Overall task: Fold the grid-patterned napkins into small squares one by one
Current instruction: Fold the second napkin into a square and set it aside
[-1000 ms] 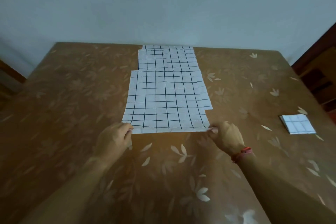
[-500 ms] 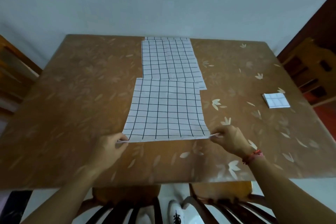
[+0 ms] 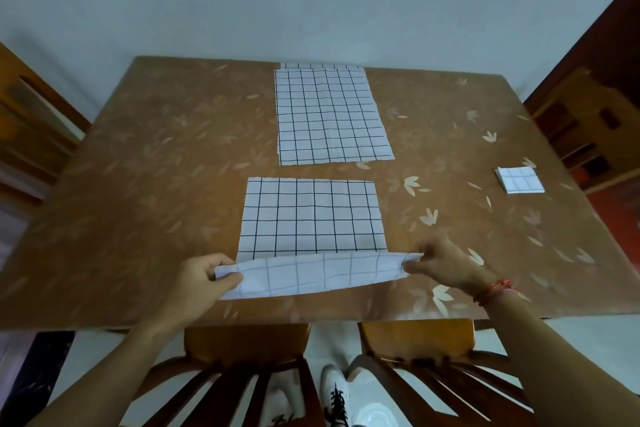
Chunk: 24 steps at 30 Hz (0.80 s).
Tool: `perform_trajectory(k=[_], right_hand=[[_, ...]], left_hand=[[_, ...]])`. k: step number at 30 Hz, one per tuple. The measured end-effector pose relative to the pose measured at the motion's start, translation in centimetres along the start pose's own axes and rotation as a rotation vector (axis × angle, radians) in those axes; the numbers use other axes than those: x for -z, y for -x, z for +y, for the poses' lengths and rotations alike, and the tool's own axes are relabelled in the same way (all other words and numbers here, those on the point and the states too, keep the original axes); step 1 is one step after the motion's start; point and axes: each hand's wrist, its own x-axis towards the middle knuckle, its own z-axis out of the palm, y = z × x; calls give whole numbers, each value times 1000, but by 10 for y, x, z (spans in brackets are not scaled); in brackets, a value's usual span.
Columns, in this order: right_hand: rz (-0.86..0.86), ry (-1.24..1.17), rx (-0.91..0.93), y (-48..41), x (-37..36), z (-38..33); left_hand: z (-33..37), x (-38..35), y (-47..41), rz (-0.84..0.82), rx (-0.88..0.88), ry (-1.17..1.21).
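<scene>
A white napkin with a black grid (image 3: 311,215) lies on the near middle of the brown table (image 3: 138,184). Its near edge is lifted and curled toward the far side, showing the pale underside. My left hand (image 3: 197,281) pinches the near left corner and my right hand (image 3: 446,263) pinches the near right corner. A stack of flat grid napkins (image 3: 329,114) lies farther back in the middle. One napkin folded into a small square (image 3: 520,179) rests at the right side of the table.
The table's near edge runs just below my hands. Two wooden chairs (image 3: 242,367) stand tucked under it in front of me. More wooden furniture stands at the left (image 3: 31,128) and right (image 3: 581,128). A pale wall rises behind the table.
I pulled the top napkin toward me, off the stack, leaving a gap between them. Its near edge is now lifted off the table and curls over. The camera has tilted down.
</scene>
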Motion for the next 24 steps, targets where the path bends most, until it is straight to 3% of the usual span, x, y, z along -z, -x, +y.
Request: perform_trajectory(k=[3, 13, 19, 24], right_hand=[[-62, -134, -3, -1, 2, 0], [17, -375, -48, -25, 12, -28], [-60, -361, -265, -50, -9, -3], [-2, -394, -347, -79, -24, 5]], left_hand=[[-3, 4, -3, -1, 14, 21], [20, 5, -57, 123, -16, 59], [19, 3, -107, 157, 27, 46], [16, -4, -144, 164, 72, 16]])
